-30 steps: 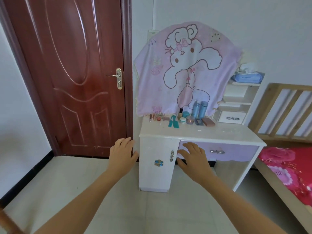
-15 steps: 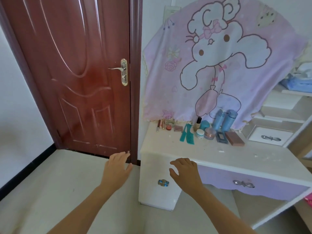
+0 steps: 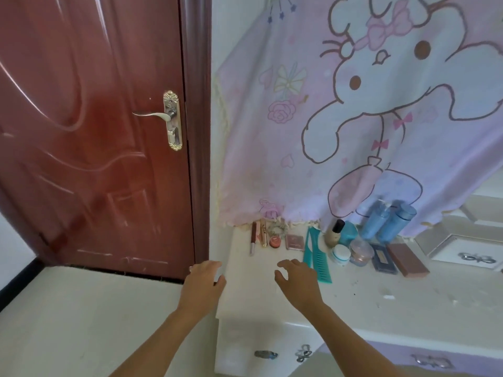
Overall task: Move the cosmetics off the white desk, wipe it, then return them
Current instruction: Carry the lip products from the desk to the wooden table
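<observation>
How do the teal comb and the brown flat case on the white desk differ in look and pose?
The teal comb is thin and toothed; the brown flat case is a solid block. The comb lies close beside the right hand; the case lies farther right, next to a dark blue palette. Both lie flat on the white desk, untouched.

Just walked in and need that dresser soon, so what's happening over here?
A person is reaching toward the white desk with both bare hands, and neither holds anything. The left hand is at the desk's left edge; the right hand hovers over the top beside the teal comb. The cosmetics, such as the two blue bottles, small jars and flat compacts, sit in a row at the back below the pink cartoon cloth. Nothing is cleared or wiped yet.
</observation>
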The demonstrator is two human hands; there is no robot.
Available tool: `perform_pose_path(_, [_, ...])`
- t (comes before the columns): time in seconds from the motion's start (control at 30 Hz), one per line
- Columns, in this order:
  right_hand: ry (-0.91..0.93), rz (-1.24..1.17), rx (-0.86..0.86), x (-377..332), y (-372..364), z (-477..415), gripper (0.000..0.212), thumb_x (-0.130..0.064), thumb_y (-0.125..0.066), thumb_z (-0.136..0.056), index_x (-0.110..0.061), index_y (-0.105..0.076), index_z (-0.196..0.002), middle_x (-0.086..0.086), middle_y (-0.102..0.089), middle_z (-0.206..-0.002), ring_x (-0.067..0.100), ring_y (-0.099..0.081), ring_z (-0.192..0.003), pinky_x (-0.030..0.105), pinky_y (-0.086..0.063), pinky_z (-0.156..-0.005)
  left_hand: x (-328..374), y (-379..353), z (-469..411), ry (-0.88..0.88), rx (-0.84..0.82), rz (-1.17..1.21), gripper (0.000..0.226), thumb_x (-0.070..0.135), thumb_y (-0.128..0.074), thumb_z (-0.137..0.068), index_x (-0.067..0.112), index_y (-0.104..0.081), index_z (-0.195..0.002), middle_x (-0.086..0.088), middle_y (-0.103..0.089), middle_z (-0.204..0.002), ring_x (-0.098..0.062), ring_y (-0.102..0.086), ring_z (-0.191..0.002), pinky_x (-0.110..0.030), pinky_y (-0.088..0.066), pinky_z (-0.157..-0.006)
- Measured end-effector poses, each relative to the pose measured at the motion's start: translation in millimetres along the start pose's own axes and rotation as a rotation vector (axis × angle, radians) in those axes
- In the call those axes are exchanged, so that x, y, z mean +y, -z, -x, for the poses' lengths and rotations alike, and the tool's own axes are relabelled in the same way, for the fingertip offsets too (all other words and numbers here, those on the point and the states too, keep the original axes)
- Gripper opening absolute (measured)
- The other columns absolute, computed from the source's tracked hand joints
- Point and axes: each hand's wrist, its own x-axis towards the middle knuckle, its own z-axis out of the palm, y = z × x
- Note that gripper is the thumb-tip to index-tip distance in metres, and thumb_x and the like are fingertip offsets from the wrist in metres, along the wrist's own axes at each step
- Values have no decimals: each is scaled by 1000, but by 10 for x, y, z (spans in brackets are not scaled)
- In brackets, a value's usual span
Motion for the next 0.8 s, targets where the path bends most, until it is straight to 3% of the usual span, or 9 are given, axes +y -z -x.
perform_pose_path(0.27, [-75, -11, -138, 151, -397, -844, 34, -35, -43, -92, -19, -56, -119, 1, -56, -124, 19, -49, -114, 32, -36, -99, -99, -591, -595, 88, -155, 3, 41, 25, -40, -96, 13, -40, -135, -1, -42, -139, -18, -35, -128, -27, -30, -105])
perform_pose_path(0.4, [-19, -13, -142, 211, -432, -1470, 24, -29, -43, -91, -14, -60, -99, 7, -60, -111, 25, -56, -104, 33, -45, -91, -64, -691, -937, 161, -140, -44, 41, 27, -39, -96, 16, -39, -135, 0, -43, -139, -17, -36, -127, -26, -31, -103])
perform_pose_path(0.6, [-58, 54, -301, 335, -660, -2138, 55, -44, -39, -92, -6, -36, -131, 18, -47, -128, 33, -41, -122, 43, -38, -100, 109, -890, -1460, 249, -113, -81, 40, 26, -39, -96, 17, -39, -134, 1, -43, -139, -16, -39, -125, -23, -32, -100])
perform_pose_path(0.8, [10, 109, -299, 412, -887, -2332, 53, -46, -42, -90, -11, -35, -130, 15, -45, -133, 30, -39, -124, 43, -29, -104, 224, -1149, -1661, 263, -135, -80, 42, 23, -40, -95, 19, -36, -136, 4, -41, -140, -14, -36, -127, -23, -30, -103])
